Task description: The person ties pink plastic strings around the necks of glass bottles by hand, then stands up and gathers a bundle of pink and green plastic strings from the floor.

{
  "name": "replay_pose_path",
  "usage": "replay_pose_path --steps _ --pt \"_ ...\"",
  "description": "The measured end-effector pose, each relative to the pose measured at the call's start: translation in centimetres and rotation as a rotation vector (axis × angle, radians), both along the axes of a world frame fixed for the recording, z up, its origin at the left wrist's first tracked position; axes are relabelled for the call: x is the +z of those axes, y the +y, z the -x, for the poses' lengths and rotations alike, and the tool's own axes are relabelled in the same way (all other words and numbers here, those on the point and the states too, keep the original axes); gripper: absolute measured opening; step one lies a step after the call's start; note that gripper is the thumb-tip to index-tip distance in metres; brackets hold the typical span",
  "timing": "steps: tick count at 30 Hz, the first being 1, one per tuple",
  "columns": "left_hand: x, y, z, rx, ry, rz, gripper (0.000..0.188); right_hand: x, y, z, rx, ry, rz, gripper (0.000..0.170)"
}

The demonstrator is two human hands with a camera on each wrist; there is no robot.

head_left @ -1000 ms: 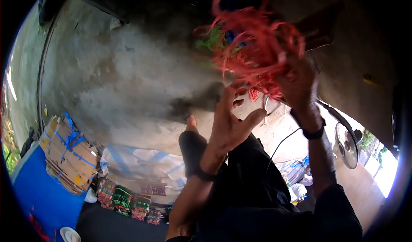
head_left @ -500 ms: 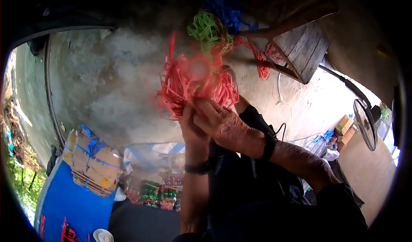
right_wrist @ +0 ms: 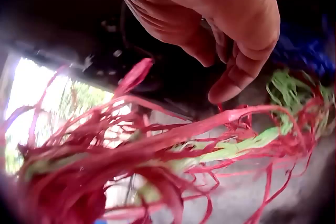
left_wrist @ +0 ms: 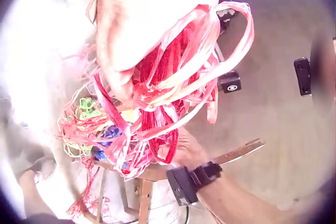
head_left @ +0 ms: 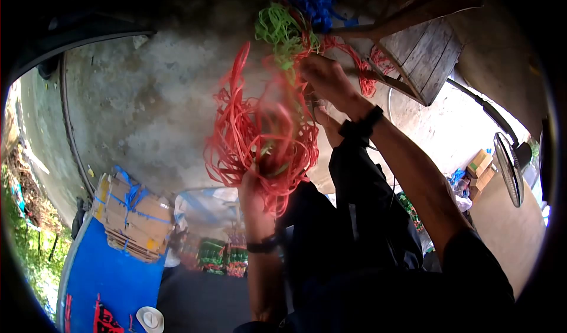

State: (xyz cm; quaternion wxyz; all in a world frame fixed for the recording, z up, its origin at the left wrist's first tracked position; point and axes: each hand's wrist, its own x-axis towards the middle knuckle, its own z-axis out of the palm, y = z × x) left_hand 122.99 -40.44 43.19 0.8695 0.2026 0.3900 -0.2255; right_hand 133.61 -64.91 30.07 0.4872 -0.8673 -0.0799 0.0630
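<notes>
A loose tangle of red plastic strands [head_left: 236, 135] hangs around my left hand [head_left: 253, 186], which grips part of it; in the left wrist view the curled fingers [left_wrist: 122, 79] lie against the red loops [left_wrist: 173, 71]. Up and to the right, my right hand [head_left: 331, 80] is beside the green strands [head_left: 280, 29]. The right wrist view shows the fingers [right_wrist: 231, 85] loosely bent, apart from the thumb, just above a red strand [right_wrist: 247, 112], with nothing visible between them. Green strands [right_wrist: 252, 144] run through the red ones.
Blue strands [head_left: 313, 5] hang at the top beside a wooden stool [head_left: 422, 58], with more red strands below. A fan [head_left: 509, 167] stands right. At lower left are tied flat cardboard [head_left: 136, 215], a blue surface [head_left: 112, 277] and a pale hat [head_left: 150, 319].
My right hand has moved from beside the left hand up and right to the green strands. The red tangle has spread out and hangs lower over my left hand.
</notes>
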Motion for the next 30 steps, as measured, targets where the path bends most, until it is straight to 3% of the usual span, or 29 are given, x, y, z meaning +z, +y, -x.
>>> replay_pose_path --steps 1,3,4,6,9,10,14,16,17,19,20,21,23,25,27,30 --pt "0.5 0.0 0.1 0.000 0.006 -0.004 0.051 -2.4 -0.2 -0.3 0.000 0.006 -0.004 0.019" --pt "1.3 0.2 0.4 -0.025 0.012 -0.027 0.050 -5.0 -0.1 -0.6 -0.259 0.934 -0.513 0.028" --pt "2.0 0.2 0.6 -0.053 0.034 -0.113 0.048 -5.2 0.2 -0.1 -0.262 0.943 -0.516 0.028" --pt "3.6 0.0 0.5 -0.071 0.080 -0.186 0.047 -5.5 0.9 0.1 -0.401 1.239 -0.389 0.036" --pt "6.0 -0.3 -0.1 -0.156 0.166 -0.343 0.044 -6.3 1.6 0.8 -0.346 1.395 -0.502 0.043" --pt "6.3 -0.2 0.3 -0.180 0.202 -0.387 0.044 -5.9 2.6 1.5 -0.405 1.261 -0.515 0.037" --pt "7.2 0.5 1.4 -0.228 0.162 -0.390 0.041 -9.3 2.8 2.6 -0.425 1.284 -0.517 0.028" --pt "8.3 0.2 0.8 -0.354 0.099 -0.447 0.043 -9.7 1.9 3.2 -0.264 1.089 -0.865 0.016" --pt "8.3 0.4 1.1 -0.353 0.102 -0.446 0.043 -8.7 2.1 2.7 -0.264 1.091 -0.864 0.016" --pt "8.1 1.2 1.9 -0.164 0.185 -0.377 0.039 -6.9 2.0 1.7 -0.397 1.104 -0.902 0.012" --pt "8.0 1.6 2.1 -0.167 0.187 -0.366 0.041 -9.5 1.2 2.1 -0.320 0.990 -0.761 0.010" --pt "7.9 2.1 2.7 -0.164 0.187 -0.363 0.041 -8.2 1.2 1.3 -0.318 0.990 -0.757 0.010" --pt "7.6 3.3 3.9 -0.096 0.355 -0.357 0.042 -4.4 1.3 -1.2 -0.669 1.218 -0.666 0.009" --pt "7.3 3.9 4.7 -0.076 0.390 -0.361 0.040 -4.8 1.1 -0.9 -0.659 1.188 -0.723 0.011" --pt "7.1 4.2 5.3 -0.196 0.336 -0.450 0.039 -5.6 0.2 -1.3 -0.689 1.171 -0.711 0.012" --pt "6.9 4.6 5.6 -0.120 0.349 -0.374 0.039 -6.7 -0.2 -1.2 -0.762 1.105 -0.728 0.011"
